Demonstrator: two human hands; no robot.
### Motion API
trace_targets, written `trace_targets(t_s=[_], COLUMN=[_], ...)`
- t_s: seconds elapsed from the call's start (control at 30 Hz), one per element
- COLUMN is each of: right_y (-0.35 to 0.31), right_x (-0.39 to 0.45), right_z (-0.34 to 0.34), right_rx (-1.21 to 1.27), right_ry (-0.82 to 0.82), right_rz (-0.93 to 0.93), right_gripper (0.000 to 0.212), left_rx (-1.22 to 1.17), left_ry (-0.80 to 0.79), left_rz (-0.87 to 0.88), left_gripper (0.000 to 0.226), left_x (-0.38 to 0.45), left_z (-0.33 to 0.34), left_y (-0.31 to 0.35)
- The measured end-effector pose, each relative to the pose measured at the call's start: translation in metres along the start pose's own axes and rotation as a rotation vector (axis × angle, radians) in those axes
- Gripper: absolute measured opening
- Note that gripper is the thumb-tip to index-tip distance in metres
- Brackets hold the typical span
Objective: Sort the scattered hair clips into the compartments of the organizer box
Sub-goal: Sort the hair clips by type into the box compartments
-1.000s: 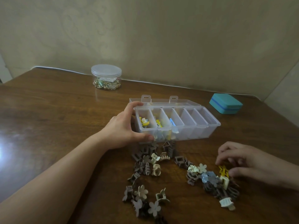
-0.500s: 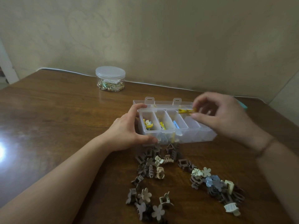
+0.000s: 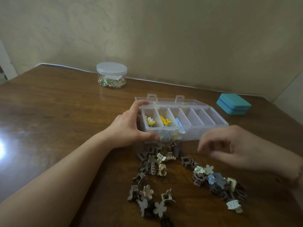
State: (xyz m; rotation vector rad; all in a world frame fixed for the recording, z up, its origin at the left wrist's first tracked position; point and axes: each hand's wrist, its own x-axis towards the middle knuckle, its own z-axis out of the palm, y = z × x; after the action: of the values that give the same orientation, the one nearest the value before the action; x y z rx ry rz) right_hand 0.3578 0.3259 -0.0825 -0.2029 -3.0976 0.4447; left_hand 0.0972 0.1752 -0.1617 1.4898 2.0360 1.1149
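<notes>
A clear organizer box (image 3: 211, 126) with several compartments stands open in the middle of the wooden table. My left hand (image 3: 129, 126) grips its left end. A yellow clip with a white figure (image 3: 150, 121) lies in the first compartment, a yellow star clip (image 3: 166, 121) in the second, a blue clip (image 3: 178, 121) in the third. My right hand (image 3: 236, 146) hovers blurred in front of the box, fingers apart and empty. Brown, beige and blue hair clips (image 3: 157, 164) lie scattered in front of the box, with another heap (image 3: 216, 181) below my right hand.
A round clear lidded jar (image 3: 111, 75) with small accessories stands at the back. A teal case (image 3: 233, 104) sits at the back right. The wall runs close behind the table (image 3: 57, 112).
My right hand carried a yellow star clip from the right heap to the box, left it in the second compartment, and has drawn back toward the clips, empty. My left hand stayed on the box.
</notes>
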Motion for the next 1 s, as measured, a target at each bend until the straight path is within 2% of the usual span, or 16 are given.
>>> trace_targets(t_s=[0.1,0.23,0.37,0.5,0.63,0.77,0.93,1.0], right_y=[0.003,0.009,0.02,0.027,0.023,0.027,0.03,0.021], right_x=[-0.014,-0.016,-0.015,-0.031,-0.063,-0.077,-0.072,-0.066], right_z=[0.012,0.025,0.024,0.02,0.023,0.033,0.033,0.032], right_rx=[-0.005,0.035,0.167,0.099,0.013,0.022,0.006,-0.007], right_ry=[-0.066,-0.128,0.048,0.178,0.101,0.009,0.216,0.247], right_rz=[0.012,0.1,0.206,0.223,0.189,0.21,0.291,0.281], right_gripper=[0.021,0.033,0.031,0.022,0.038,0.032,0.022,0.021], left_rx=[-0.007,-0.025,-0.032,-0.034,-0.027,-0.03,-0.015,-0.017], left_ry=[0.005,0.005,0.004,0.013,0.027,0.025,0.025,0.023], left_rz=[0.003,0.007,0.012,0.014,0.003,-0.002,-0.008,-0.008], left_gripper=[0.105,0.101,0.103,0.105,0.11,0.11,0.11,0.11], left_x=[0.0,0.0,-0.001,-0.002,-0.002,-0.002,-0.002,-0.002], left_z=[0.0,0.002,0.001,0.001,0.002,0.003,0.003,0.003], left_y=[-0.001,-0.002,-0.001,0.001,0.001,0.001,0.001,0.0])
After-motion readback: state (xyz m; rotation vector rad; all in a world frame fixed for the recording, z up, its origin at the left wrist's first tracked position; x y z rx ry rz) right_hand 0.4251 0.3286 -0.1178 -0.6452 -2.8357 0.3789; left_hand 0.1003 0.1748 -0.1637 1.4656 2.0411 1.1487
